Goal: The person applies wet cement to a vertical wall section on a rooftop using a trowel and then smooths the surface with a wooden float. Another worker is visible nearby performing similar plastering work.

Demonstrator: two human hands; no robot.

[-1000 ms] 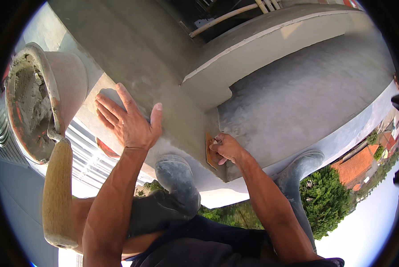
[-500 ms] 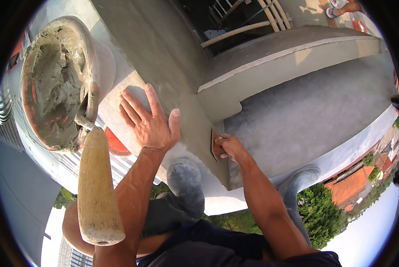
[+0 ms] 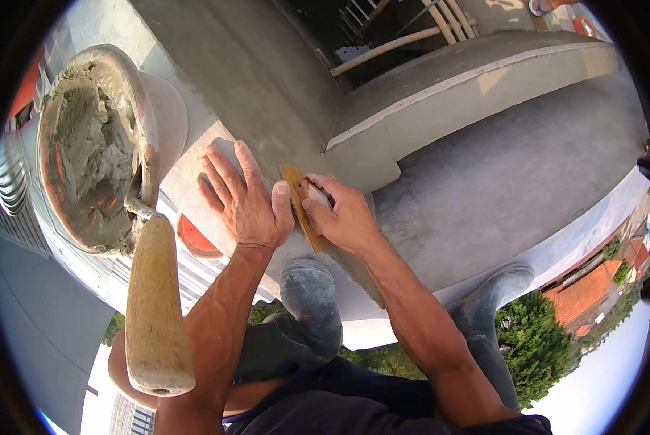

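Note:
My right hand (image 3: 345,217) is closed around the grip of a thin wooden plastering float (image 3: 301,210), its flat board against the grey rendered wall top (image 3: 245,87). Just left of it, my left hand (image 3: 246,210) lies flat on the pale edge of the wall, fingers spread, holding nothing. At the far left stands a bucket (image 3: 148,109) of wet grey mortar (image 3: 85,138). A trowel with a worn wooden handle (image 3: 154,312) rests at the bucket's rim, handle toward me; its blade is mostly hidden.
To the right, a low raised kerb (image 3: 484,90) borders a grey cement ledge (image 3: 513,174). Two dark rubber boots (image 3: 309,297) straddle the corner. Beyond the outer edge, trees and orange roofs (image 3: 582,301) lie far below. Bamboo poles (image 3: 390,52) and another person's foot (image 3: 541,7) show at the back.
My right hand has moved left with the float, from the inner corner beside the ledge onto the wall top near my left hand. The left hand stays put.

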